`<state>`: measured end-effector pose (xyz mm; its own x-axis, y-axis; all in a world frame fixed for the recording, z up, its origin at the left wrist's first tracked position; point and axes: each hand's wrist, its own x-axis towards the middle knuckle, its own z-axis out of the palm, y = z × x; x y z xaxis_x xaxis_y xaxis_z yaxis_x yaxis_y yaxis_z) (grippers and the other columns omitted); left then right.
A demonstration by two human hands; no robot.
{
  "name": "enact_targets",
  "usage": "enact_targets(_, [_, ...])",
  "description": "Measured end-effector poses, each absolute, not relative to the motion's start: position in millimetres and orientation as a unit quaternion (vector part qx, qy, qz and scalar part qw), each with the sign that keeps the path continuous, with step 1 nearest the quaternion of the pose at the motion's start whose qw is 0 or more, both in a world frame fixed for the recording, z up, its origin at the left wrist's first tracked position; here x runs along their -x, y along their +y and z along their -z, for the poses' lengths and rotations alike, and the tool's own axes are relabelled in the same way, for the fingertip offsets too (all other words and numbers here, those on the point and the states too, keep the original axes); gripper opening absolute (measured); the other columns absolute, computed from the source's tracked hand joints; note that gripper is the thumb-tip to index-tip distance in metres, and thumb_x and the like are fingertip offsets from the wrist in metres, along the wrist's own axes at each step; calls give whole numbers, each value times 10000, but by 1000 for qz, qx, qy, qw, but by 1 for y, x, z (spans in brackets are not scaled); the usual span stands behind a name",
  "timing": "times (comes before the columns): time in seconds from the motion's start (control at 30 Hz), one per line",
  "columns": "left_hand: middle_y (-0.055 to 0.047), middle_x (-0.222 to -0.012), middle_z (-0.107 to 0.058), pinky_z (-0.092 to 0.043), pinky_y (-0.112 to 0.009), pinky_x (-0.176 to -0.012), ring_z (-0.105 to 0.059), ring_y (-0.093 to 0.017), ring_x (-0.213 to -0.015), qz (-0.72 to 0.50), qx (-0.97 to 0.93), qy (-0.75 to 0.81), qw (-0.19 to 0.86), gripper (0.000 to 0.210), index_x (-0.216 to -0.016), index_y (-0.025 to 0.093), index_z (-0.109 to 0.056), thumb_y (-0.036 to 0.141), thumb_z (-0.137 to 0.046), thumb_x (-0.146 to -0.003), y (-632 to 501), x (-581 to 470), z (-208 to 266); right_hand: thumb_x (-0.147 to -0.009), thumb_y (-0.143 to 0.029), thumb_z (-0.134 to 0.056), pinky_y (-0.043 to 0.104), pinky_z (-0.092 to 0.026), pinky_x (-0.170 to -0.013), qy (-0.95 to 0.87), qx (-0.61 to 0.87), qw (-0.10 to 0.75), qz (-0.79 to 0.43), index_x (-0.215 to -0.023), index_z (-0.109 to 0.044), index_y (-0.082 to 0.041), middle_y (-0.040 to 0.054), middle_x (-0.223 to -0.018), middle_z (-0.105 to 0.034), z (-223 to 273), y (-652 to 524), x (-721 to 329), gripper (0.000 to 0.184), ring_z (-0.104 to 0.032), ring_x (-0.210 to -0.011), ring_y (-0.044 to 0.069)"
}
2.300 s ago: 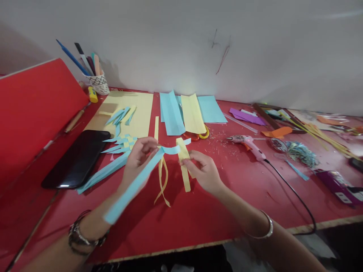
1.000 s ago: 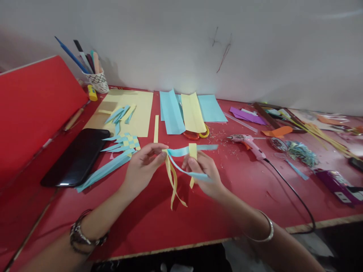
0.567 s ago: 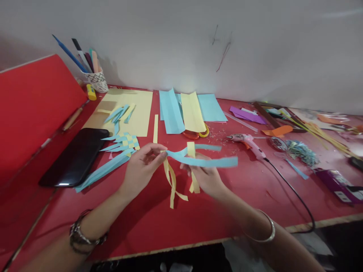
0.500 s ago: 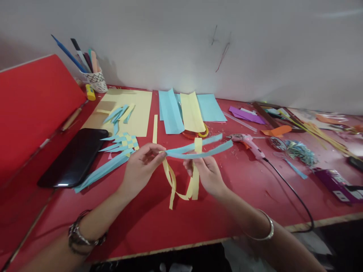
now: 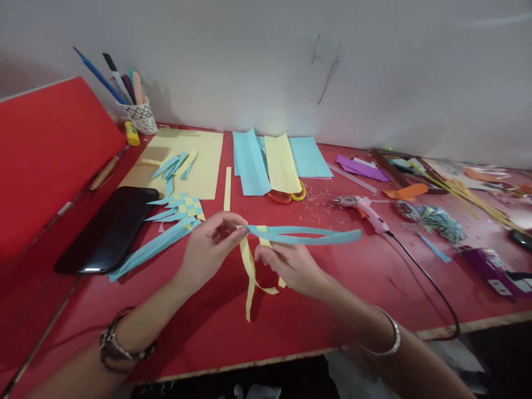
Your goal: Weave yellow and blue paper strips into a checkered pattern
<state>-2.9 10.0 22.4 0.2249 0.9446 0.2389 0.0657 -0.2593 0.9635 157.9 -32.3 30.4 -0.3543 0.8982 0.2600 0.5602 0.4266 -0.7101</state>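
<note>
My left hand (image 5: 214, 241) is closed, pinching blue paper strips (image 5: 311, 236) at their left end, where they meet a yellow paper strip (image 5: 248, 271) that hangs down in loops. The blue strips stretch to the right, one over the other with a narrow gap between. My right hand (image 5: 291, 263) is closed on another yellow strip (image 5: 262, 230), whose top end shows against the blue strips close to my left fingertips. Its lower part is hidden behind my right hand. Left of my hands lies a woven blue and yellow paper piece (image 5: 187, 208) with loose blue ends.
A black phone (image 5: 106, 230) lies at left near a red panel (image 5: 54, 149). Folded blue and yellow sheets (image 5: 282, 166) partly cover orange-and-yellow-handled scissors (image 5: 298, 191). A pink glue gun (image 5: 361, 210) with a cord lies at right. A pen cup (image 5: 141, 116) stands at the back left.
My right hand has moved left, bringing its yellow strip from the middle of the blue strips to near my left fingertips. The blue strips' free ends have come closer together and dropped.
</note>
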Motion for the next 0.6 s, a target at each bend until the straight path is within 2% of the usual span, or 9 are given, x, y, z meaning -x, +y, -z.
enact_targets(0.23, [23,-595,-574,-415,-200,-478,-497,-102,-513,-475,-640,377,471,90,-694,205,-593,293,-610,-694,8,3,-24,-875,-274,-350,184,-351,-457,-754,489,291,-329,-641,-515,-196,-38,-529,-445,-29,-35,-157,297,-445,-479,75])
enact_targets(0.4, [16,-599,-576,-411,-206,-470,-486,-108,-511,-472,-648,381,460,99,-672,211,-599,307,-605,-696,7,2,-26,-883,-336,-328,204,-351,-433,-709,508,330,-361,-615,-485,-183,-20,-548,-480,-28,-34,-158,346,-433,-445,74])
enact_targets(0.6, [16,-607,-580,-427,-210,-487,-496,-109,-520,-475,-650,376,459,89,-676,212,-600,299,-608,-695,7,2,-26,-882,-253,-307,210,-368,-514,-766,460,330,-305,-615,-427,-198,-29,-548,-439,-33,-34,-159,297,-430,-509,86])
